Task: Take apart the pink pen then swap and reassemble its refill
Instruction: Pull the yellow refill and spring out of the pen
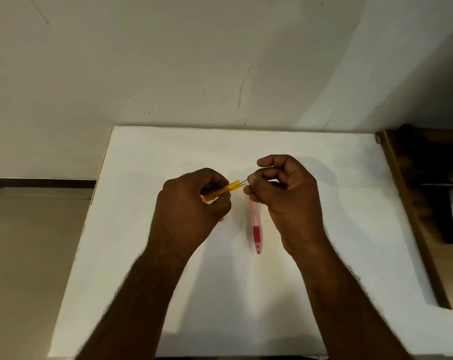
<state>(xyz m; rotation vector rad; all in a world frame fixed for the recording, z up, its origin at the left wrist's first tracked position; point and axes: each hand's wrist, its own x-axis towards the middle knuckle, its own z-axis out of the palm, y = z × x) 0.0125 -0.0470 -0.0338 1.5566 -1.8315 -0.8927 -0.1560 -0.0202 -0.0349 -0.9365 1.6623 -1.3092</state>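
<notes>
The pink pen [256, 229] lies on the white table [324, 178], tip toward me, its upper end hidden under my right hand [285, 188]. My left hand [191, 201] is closed around a yellow pen barrel [224, 190] held above the table, its open end pointing right. My right hand pinches a thin refill [243, 182] whose end sits at the mouth of the yellow barrel. A small orange piece [221, 219] peeks out on the table below my left hand.
A wall rises behind the table's far edge. A wooden shelf or cabinet [415, 203] with a metal part stands along the right side. Floor shows past the table's left edge.
</notes>
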